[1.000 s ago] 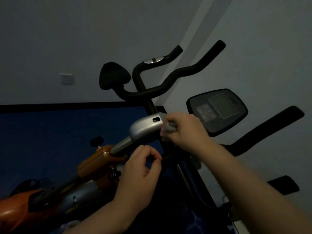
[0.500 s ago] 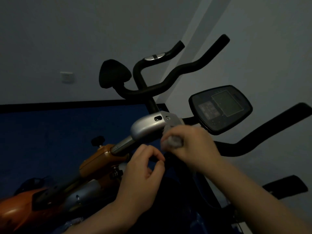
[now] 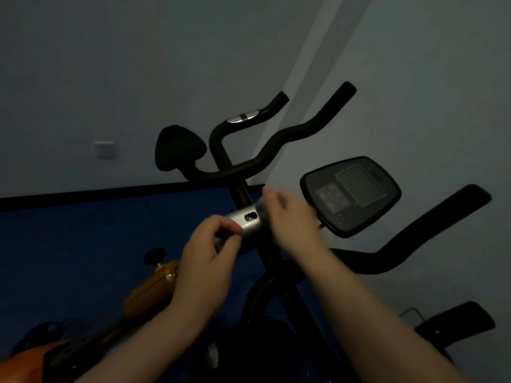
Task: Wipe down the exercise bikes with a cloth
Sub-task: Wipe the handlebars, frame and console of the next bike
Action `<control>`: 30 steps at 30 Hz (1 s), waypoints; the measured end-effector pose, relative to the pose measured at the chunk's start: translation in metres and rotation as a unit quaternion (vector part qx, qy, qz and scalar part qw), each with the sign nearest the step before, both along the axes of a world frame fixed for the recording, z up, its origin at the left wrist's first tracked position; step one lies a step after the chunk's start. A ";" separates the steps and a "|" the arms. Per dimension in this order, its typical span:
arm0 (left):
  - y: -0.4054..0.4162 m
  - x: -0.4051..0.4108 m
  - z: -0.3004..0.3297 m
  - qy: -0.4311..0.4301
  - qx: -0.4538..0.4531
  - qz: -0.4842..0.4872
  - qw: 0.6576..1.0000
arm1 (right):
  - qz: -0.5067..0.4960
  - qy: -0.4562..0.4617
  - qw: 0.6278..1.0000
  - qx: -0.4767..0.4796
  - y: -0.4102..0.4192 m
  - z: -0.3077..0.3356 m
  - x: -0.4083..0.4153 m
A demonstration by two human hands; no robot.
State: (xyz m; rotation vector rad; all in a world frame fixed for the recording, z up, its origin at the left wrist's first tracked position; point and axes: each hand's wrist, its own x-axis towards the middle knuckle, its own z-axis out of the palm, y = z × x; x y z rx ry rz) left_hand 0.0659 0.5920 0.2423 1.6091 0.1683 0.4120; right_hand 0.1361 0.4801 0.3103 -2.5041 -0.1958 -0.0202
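Observation:
In dim light, the near exercise bike shows a silver housing (image 3: 250, 220) on its black stem, a dark console (image 3: 351, 194) and a black handlebar (image 3: 414, 233) to the right. My right hand (image 3: 293, 219) grips a small grey cloth (image 3: 262, 210), blurred, against the right end of the silver housing. My left hand (image 3: 210, 252) has its fingers curled round the housing's lower left end. An orange bike body (image 3: 149, 291) lies below left, partly hidden by my left forearm.
Behind stand a second black handlebar (image 3: 265, 158) and a black saddle (image 3: 179, 147). A black knob (image 3: 154, 255) sticks up from the orange body. The blue floor (image 3: 83, 244) meets a grey wall with a white switch plate (image 3: 104, 150). A black pedal (image 3: 459, 319) is at lower right.
My right hand with the cloth moved up and over the right end of the silver housing. My left hand rose from below the housing onto its left end.

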 end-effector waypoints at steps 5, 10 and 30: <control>0.013 0.031 -0.021 0.038 0.079 0.009 0.996 | 0.089 0.057 0.986 -0.130 0.006 -0.016 -0.003; 0.003 0.040 -0.035 0.024 0.110 -0.075 0.991 | -0.022 0.137 0.976 -0.167 0.012 -0.010 0.046; 0.037 0.044 -0.021 0.110 -0.312 -0.182 0.926 | 0.164 -0.049 0.975 -0.142 -0.005 -0.014 0.004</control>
